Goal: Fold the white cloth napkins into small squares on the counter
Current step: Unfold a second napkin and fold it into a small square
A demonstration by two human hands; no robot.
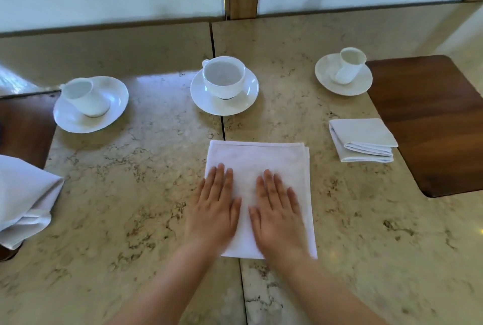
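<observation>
A white cloth napkin (261, 160), folded into a tall rectangle, lies flat on the beige marble counter (130, 194) in front of me. My left hand (214, 209) and my right hand (277, 212) both rest palm-down on its near half, fingers spread, holding nothing. A small folded square napkin (362, 139) sits to the right. A loose, unfolded white napkin (23, 196) lies at the left edge.
Three white cups on saucers stand along the back: left (88, 103), middle (224, 85), right (343, 73). Dark wooden panels lie at the right (431, 120) and the far left (23, 126). A white wall with a wooden post rises behind the counter.
</observation>
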